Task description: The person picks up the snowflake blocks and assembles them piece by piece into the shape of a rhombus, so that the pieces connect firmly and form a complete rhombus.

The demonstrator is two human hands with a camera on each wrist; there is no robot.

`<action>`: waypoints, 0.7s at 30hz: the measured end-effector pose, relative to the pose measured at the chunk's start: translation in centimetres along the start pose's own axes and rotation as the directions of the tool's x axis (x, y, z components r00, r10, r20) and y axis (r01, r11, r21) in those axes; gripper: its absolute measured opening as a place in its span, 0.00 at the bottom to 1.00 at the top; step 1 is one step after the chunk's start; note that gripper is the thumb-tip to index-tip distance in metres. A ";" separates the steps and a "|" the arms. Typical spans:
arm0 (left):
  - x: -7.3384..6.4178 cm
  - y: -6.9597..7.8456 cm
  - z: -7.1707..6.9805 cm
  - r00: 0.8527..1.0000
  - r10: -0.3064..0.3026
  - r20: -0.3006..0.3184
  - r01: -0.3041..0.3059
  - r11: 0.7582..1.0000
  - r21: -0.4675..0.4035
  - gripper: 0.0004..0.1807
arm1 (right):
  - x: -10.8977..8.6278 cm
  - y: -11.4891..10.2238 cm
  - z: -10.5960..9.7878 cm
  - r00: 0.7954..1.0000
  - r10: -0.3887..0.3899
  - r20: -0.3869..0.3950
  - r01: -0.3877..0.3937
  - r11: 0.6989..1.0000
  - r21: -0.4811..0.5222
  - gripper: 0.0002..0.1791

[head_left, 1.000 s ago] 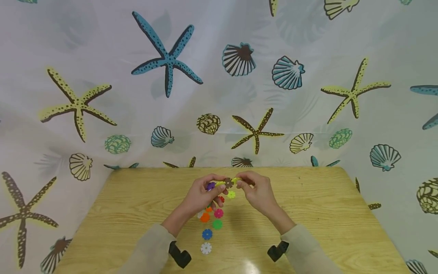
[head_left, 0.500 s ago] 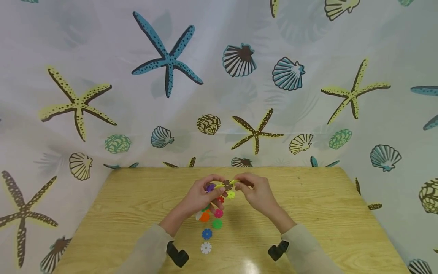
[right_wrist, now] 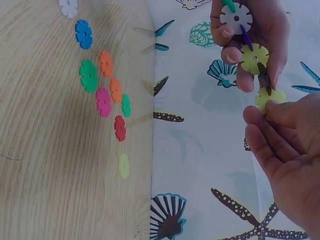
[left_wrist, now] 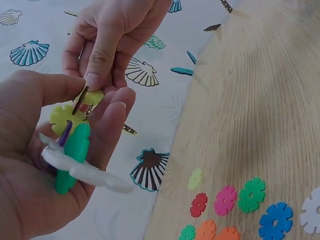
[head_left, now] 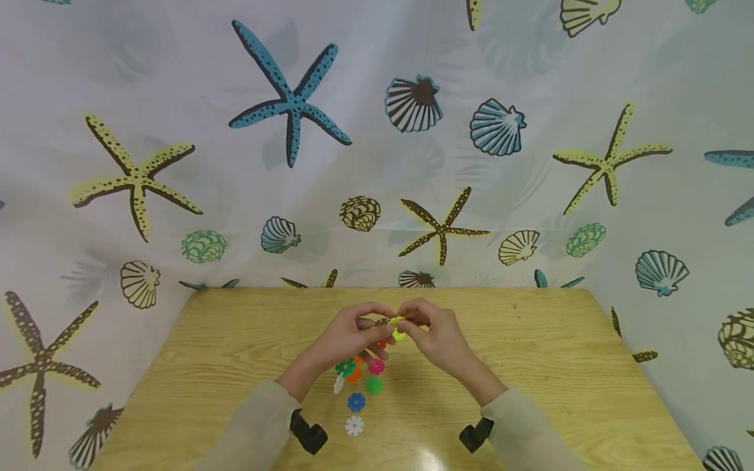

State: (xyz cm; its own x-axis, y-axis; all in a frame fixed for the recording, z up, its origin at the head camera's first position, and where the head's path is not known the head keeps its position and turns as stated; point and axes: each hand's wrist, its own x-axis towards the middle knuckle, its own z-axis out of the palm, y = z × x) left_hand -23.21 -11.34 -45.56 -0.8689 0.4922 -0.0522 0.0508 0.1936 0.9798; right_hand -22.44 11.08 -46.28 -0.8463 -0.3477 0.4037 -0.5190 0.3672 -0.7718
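Above the table both hands hold a chain of notched flower-shaped plastic discs. My left hand [head_left: 344, 337] pinches it near the brown disc [left_wrist: 80, 100], and the rest hangs across the palm. In the left wrist view that part shows a yellow disc [left_wrist: 61, 117], a purple disc [left_wrist: 65, 134], a green disc [left_wrist: 76, 147] and a white disc [left_wrist: 92, 175], slotted into each other at angles. My right hand [head_left: 432, 333] pinches the yellow end disc [right_wrist: 264, 96] between thumb and fingers; it meets the brown disc's edge.
Loose discs lie on the wooden table [head_left: 530, 366] below and left of the hands, among them a blue disc [head_left: 356, 401], a white one [head_left: 354, 426], a pink one [head_left: 376, 366] and a red one [right_wrist: 120, 128]. A patterned cloth [head_left: 365, 170] surrounds the table's back and sides.
The hands have drawn closer together, and the chain has turned between them. The purple disc has gone behind the left hand, while the chain's green and white end shows below that hand.
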 end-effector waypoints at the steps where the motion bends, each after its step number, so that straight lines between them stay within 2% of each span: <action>1: 0.0 0.1 0.0 1.000 0.007 -0.001 -0.007 1.000 0.005 0.19 | 0.0 0.0 0.1 1.000 -0.005 0.004 0.005 1.000 0.007 0.07; 5: -0.1 0.0 -0.1 1.000 0.017 -0.014 -0.017 1.000 0.008 0.17 | 0.2 0.5 0.3 1.000 0.002 0.007 -0.002 1.000 0.017 0.08; 9: -0.1 -0.5 -0.5 0.999 0.003 -0.041 -0.003 1.000 -0.010 0.17 | 0.4 1.9 0.6 0.997 0.072 0.017 -0.072 0.997 0.011 0.10; 15: 0.0 -1.0 -0.9 0.996 -0.027 -0.084 0.022 0.998 -0.059 0.17 | 0.6 5.2 1.9 0.974 0.209 0.087 -0.204 0.977 -0.058 0.11; 21: 0.0 -1.0 -1.1 0.993 -0.050 -0.103 0.037 0.991 -0.129 0.19 | 0.9 7.9 3.6 0.954 0.258 0.150 -0.236 0.960 -0.148 0.15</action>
State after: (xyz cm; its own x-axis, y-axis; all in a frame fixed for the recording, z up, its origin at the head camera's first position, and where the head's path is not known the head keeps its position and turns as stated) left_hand -23.84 -12.47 -46.30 -0.9165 0.3918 -0.0814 -0.0452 0.1008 0.9939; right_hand -26.87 10.55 -53.75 -0.9234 -0.3671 0.1126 -0.3167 0.5624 -0.7638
